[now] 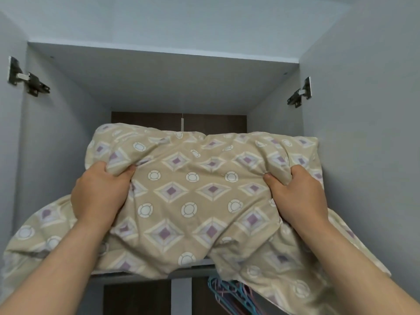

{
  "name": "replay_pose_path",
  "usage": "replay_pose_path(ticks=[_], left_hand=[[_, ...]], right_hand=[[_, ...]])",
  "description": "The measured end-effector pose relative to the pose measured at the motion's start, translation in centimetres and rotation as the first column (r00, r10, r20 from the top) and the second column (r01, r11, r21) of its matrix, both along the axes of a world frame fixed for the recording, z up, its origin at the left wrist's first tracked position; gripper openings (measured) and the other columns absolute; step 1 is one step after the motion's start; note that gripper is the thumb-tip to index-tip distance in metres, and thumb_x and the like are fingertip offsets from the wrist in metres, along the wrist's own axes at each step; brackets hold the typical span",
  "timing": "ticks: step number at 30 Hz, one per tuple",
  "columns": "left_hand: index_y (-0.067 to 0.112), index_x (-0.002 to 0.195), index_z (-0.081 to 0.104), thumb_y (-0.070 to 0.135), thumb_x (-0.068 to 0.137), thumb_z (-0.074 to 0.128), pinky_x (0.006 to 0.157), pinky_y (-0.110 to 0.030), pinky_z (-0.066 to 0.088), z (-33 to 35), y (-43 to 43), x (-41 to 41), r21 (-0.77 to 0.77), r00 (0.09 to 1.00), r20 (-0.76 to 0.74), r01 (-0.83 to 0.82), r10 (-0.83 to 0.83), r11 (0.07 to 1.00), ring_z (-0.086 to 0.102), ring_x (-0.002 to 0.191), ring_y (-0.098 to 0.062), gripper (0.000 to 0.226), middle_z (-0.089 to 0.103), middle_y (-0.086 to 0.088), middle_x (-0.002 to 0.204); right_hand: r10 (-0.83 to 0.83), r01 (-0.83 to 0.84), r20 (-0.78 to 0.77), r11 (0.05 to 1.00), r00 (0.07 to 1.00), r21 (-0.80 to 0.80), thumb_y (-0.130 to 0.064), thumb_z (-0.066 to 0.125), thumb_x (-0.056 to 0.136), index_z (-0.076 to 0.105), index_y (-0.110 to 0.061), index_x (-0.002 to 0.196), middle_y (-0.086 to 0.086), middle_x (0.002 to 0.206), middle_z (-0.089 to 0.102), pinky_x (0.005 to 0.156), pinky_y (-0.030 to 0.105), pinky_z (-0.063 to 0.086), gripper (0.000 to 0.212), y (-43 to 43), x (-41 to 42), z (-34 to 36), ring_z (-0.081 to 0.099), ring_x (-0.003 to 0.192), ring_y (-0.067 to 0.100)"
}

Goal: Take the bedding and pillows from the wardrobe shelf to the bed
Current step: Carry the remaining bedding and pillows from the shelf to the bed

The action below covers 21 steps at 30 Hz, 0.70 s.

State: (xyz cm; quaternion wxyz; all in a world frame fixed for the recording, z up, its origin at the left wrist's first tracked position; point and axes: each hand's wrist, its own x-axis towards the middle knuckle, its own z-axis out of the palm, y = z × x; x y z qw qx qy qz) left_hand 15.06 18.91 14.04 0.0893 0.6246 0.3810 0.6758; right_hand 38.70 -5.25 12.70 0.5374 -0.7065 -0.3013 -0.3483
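A bulky beige duvet (pixel 193 201) with purple diamonds and white circles fills the upper wardrobe shelf (pixel 145 277) and spills over its front edge on both sides. My left hand (pixel 100 192) is clenched on a fold at the duvet's left. My right hand (pixel 293 192) is clenched on a fold at its right. Both arms reach upward. No pillows can be seen; whatever lies behind or under the duvet is hidden.
The wardrobe is grey inside with a dark brown back panel (pixel 216 121). Open doors stand on both sides, with metal hinges at the left (pixel 29 80) and right (pixel 300 93). Blue and pink hangers (pixel 229 294) hang below the shelf, right of a central divider (pixel 180 296).
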Motion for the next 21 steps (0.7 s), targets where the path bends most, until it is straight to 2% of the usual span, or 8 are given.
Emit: replay_pose_path(ticks=[13,16,18,21], left_hand=[[0.011,0.070,0.051,0.055,0.079,0.063,0.061,-0.039,0.040,-4.6,-10.5,-7.2,-0.032,0.999,-0.019,0.037,-0.037,0.999,0.047,0.071,-0.033,0.047,0.051,-0.008,0.070],[0.010,0.070,0.052,0.055,0.078,0.064,0.061,-0.039,0.040,-5.3,-11.6,-8.1,-0.051,0.995,-0.030,0.091,-0.093,0.995,0.047,0.070,-0.032,0.047,0.050,-0.006,0.069],[0.011,0.070,0.052,0.056,0.077,0.064,0.063,-0.040,0.043,-5.7,-12.1,-8.5,-0.055,0.990,-0.026,0.137,-0.139,0.989,0.049,0.071,-0.033,0.047,0.054,-0.008,0.072],[0.010,0.073,0.054,0.053,0.078,0.065,0.062,-0.037,0.038,-6.5,-12.2,-9.0,-0.058,0.980,-0.024,0.197,-0.199,0.979,0.046,0.069,-0.030,0.046,0.050,-0.005,0.069]], right_hand=[[-0.039,0.037,-0.055,0.998,0.998,-0.042,-0.057,0.061,0.082,0.048,-0.018,0.074,-0.003,0.069,0.058,0.061,0.037,0.044,0.042,-12.3,-8.4,-4.3,0.053,0.065,0.017],[-0.079,0.076,-0.075,0.996,0.994,-0.051,-0.056,0.062,0.082,0.047,-0.017,0.073,-0.003,0.068,0.057,0.060,0.036,0.041,0.043,-14.4,-10.5,-5.2,0.052,0.064,0.016],[-0.113,0.107,-0.093,0.992,0.989,-0.068,-0.057,0.062,0.082,0.047,-0.017,0.073,-0.003,0.069,0.058,0.061,0.037,0.043,0.043,-15.5,-12.0,-5.5,0.053,0.065,0.018],[-0.178,0.169,-0.111,0.981,0.978,-0.091,-0.056,0.062,0.082,0.048,-0.017,0.074,-0.002,0.069,0.059,0.065,0.040,0.047,0.043,-16.9,-14.3,-5.7,0.054,0.066,0.020]])
